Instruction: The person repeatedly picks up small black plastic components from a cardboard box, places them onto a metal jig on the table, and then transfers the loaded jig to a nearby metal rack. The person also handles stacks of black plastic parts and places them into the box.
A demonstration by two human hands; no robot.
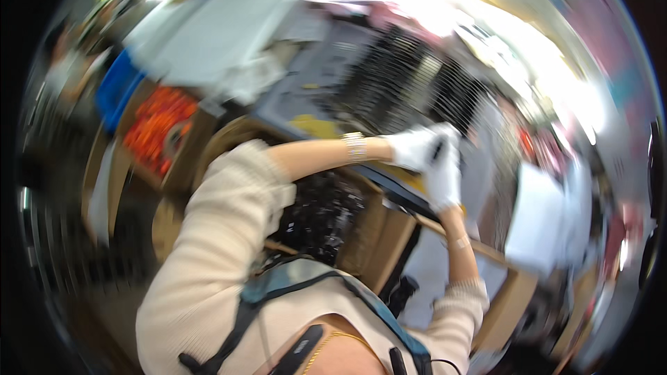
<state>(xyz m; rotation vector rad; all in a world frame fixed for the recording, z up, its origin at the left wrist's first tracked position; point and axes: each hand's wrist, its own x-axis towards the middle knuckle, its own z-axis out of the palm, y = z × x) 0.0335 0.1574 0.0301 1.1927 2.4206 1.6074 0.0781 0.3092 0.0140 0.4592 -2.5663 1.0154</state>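
Both my hands wear white gloves and meet above the near edge of a grey work surface (pixel 299 83). My left hand (pixel 411 148) reaches across from the left, with its fingers closed at a small black piece (pixel 438 150). From below, my right hand (pixel 443 179) comes up to the same piece, its fingers bent around it. Blur and the gloves hide the exact shape of that piece. Just beyond the hands, rows of thin dark parts (pixel 389 62) stand close together on the surface.
Below my left forearm is a cardboard box of shiny black pieces (pixel 319 212). A box of orange pieces (pixel 156 121) stands at left, beside a blue bin (pixel 114 94). Another cardboard box (pixel 511 305) with a white inside is near my right forearm. White sheeting (pixel 222 28) covers the far left.
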